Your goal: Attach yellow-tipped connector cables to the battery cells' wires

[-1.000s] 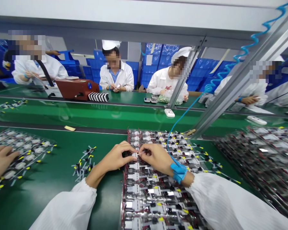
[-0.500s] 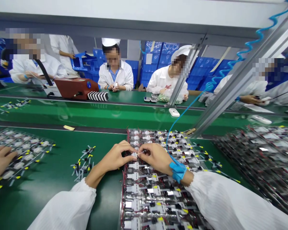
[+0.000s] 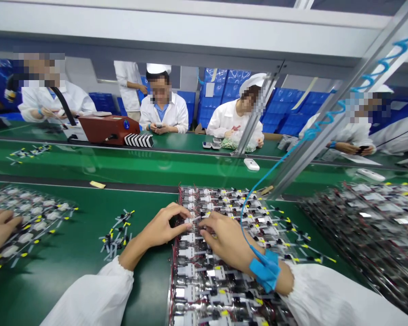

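Observation:
My left hand (image 3: 165,225) is at the left edge of a clear plastic tray (image 3: 172,276). Its thumb and index finger are curved and apart, with their tips close to a small white part in the tray; I see nothing clearly held. Across from it, my right hand (image 3: 226,235) hovers low over the same tray, thumb and fingers parted. A blue wrist strap (image 3: 267,270) with a coiled cord is around my right wrist. Rows of small white and black parts with red wires and yellow tabs fill the tray.
Loose black parts with yellow tabs (image 3: 117,233) lie left of the tray. Stacked filled trays (image 3: 370,235) stand at right. Another person's hand (image 3: 0,226) rests by a tray at far left. A metal post (image 3: 323,122) rises beyond; co-workers sit opposite.
My hands were together with fingertips pinched over the tray. Now the right hand has drawn back right and its fingers have parted; the left has barely moved.

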Tool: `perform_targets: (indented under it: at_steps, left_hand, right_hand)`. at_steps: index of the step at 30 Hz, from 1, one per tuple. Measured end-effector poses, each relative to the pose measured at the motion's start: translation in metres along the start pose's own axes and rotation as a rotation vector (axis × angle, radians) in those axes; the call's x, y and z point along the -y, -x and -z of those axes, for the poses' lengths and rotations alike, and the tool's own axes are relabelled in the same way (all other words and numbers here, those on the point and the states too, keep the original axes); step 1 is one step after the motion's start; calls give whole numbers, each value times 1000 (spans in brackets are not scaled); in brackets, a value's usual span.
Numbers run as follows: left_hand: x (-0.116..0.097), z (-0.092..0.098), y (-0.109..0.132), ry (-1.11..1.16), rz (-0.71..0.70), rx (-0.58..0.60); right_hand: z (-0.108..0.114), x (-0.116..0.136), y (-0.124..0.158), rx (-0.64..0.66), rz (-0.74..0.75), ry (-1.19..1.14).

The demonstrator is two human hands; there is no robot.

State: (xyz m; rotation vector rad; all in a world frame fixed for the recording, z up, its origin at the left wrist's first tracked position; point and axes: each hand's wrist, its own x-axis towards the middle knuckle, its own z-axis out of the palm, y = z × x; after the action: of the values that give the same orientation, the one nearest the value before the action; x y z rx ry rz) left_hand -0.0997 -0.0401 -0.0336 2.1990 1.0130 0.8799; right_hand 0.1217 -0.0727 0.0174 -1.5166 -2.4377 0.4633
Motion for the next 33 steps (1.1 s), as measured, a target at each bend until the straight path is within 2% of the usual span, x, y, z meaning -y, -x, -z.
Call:
perform_targets:
  at_steps: [4, 7, 13, 19, 24, 29, 31, 33]
  left_hand:
    - [0, 0, 1, 17, 7, -13]
    - [0, 1, 2, 10, 4, -18]
    - [-2, 4, 3, -20, 4, -3]
    - [-6, 9, 1, -28, -51, 91]
    - [-9, 13, 3, -68, -72, 124]
    - [-16, 13, 5, -212, -91, 178]
    - [-17, 22, 6, -251, -93, 155]
    - [-13, 41, 10, -269, -65, 70]
  right_hand:
    - [-15, -3, -6, 14, 22, -40]
    - [-18, -5, -8, 20, 54, -84]
    - [-5, 4, -9, 128, -23, -175]
    - [4, 8, -11, 168, -27, -178]
    - [11, 3, -5, 150, 6, -152]
    - [18, -6, -2, 23, 18, -92]
    - [21, -9, -2, 3, 9, -73]
    - [24, -11, -2, 5, 2, -73]
